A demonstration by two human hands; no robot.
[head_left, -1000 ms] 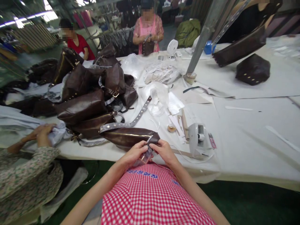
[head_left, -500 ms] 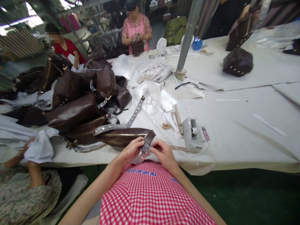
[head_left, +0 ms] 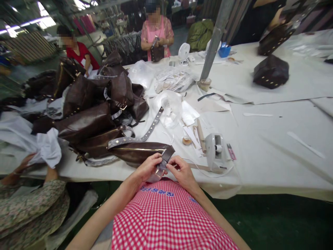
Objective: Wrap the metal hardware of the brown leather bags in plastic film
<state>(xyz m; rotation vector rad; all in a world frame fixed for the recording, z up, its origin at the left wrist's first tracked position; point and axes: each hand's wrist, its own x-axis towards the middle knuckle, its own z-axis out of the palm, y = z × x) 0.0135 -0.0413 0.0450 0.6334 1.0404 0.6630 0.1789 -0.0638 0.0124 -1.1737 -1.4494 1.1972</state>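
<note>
My left hand (head_left: 148, 167) is closed around a dark brown bag strap (head_left: 169, 152) near the table's front edge. Crinkled grey and clear plastic wrapping (head_left: 161, 164) covers the strap's lower part. Thumb and finger of my right hand (head_left: 182, 171) pinch at the right side of that wrapping; the exact grip is small and partly hidden. Just beyond my hands lies a brown leather bag (head_left: 136, 152) with a gold zipper. A studded strap (head_left: 151, 129) in plastic extends from the bags toward the table's middle.
Brown bags (head_left: 85, 119) are piled to the left. Right of my hands stand a white tape dispenser (head_left: 215, 152) and pink-handled snips (head_left: 231, 152). A metal post (head_left: 214, 41) rises beyond. At left, a co-worker's hands hold white paper (head_left: 49, 147); other people handle bags across the table (head_left: 273, 139).
The view has shifted slightly, so the table and bags appear a little farther right. Both my hands keep nearly the same hold. The co-worker's paper at left has moved slightly.
</note>
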